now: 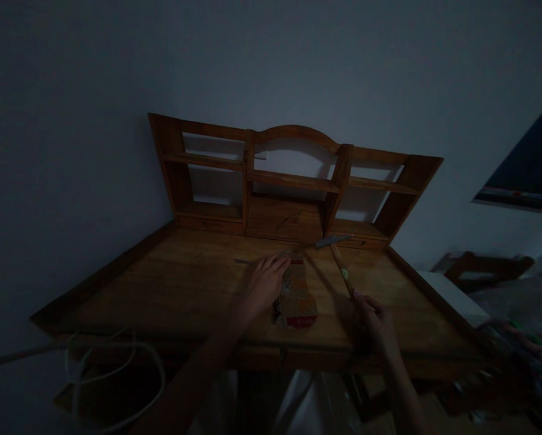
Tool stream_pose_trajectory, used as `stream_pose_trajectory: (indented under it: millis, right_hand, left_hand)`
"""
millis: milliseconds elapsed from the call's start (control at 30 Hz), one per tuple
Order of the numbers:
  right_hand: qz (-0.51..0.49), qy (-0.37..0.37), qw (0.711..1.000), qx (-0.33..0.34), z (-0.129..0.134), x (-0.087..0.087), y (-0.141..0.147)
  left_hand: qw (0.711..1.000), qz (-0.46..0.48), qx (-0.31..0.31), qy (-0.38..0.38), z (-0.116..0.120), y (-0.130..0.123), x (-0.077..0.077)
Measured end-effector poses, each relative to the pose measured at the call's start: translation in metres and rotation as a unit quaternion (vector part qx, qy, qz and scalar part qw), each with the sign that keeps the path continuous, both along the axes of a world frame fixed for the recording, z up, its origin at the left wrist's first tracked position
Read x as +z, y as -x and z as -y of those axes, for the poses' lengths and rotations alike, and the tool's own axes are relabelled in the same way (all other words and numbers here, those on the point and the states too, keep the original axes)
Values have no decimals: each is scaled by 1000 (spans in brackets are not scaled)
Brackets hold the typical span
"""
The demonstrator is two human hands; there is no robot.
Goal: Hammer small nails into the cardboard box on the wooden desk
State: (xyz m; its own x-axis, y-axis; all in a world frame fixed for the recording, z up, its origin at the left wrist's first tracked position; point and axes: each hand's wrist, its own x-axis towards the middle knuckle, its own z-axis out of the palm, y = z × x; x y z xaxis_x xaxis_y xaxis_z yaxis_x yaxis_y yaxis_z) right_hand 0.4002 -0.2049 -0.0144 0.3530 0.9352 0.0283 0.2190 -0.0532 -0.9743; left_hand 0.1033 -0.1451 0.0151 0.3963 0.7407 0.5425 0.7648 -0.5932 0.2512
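Note:
A patterned brown and yellow cloth point(296, 293) with a dark red edge lies on the wooden desk point(184, 284). My left hand point(268, 279) rests over its upper left part, with the fingers close together; what they may hold is hidden. A thin dark object point(241, 261) lies just left of these fingers. My right hand point(367, 308) is closed round the lower handle of a hammer point(341, 266). The hammer's metal head is raised above the back of the desk, to the right of the cloth.
A wooden shelf unit point(293, 180) with small drawers stands along the desk's back edge against the wall. Pale cable loops point(162, 368) hang at the front left. A wooden chair point(488, 264) and a white surface point(454, 296) are at the right.

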Motion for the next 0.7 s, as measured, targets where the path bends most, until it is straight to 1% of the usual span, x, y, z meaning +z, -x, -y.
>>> stream_pose_trajectory:
  millis: [67,133,300,533,700]
  right_hand:
    - [1,17,1000,1,-1,-3,-2]
    - [-13,39,999,12,-1,-1,-2]
    - [-99,68,992,45,0,5,0]
    - [-145,56,986,55,-5,-12,-11]
    - [-138,62,987,56,-6,-10,-9]
  left_hand:
    - [1000,-19,1,-6,-9,-3,0]
    - [1000,-23,7,-4,-15,-4,-3]
    - [1000,-26,12,10,-22,-3,-11]
    - [1000,-21,6,17,-25,-1,-12]
    - [999,-33,9,28,-23,-5,-16]
